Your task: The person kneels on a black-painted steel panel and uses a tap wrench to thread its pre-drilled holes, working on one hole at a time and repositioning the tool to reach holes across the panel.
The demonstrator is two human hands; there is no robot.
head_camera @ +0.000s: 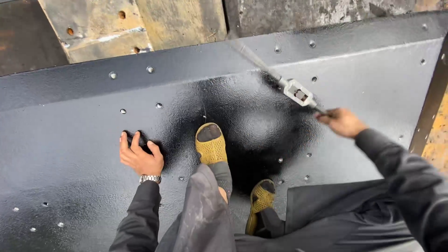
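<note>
The right hand [343, 122] grips a long steel tap wrench [298, 92] — blurred — over the glossy black-painted steel plate [70, 140]; the left hand [139, 156] rests spread flat on its pebbled, hole-dotted surface.

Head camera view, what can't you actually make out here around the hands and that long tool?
- Far end of the tap wrench: motion-blurred, its tip unreadable.
- Right hand: blurred; grip on the handle unclear.
- Dark object under the left hand: fingers cover most of it.
- Black metal plate: cut off by the frame's left and bottom edges.
</note>
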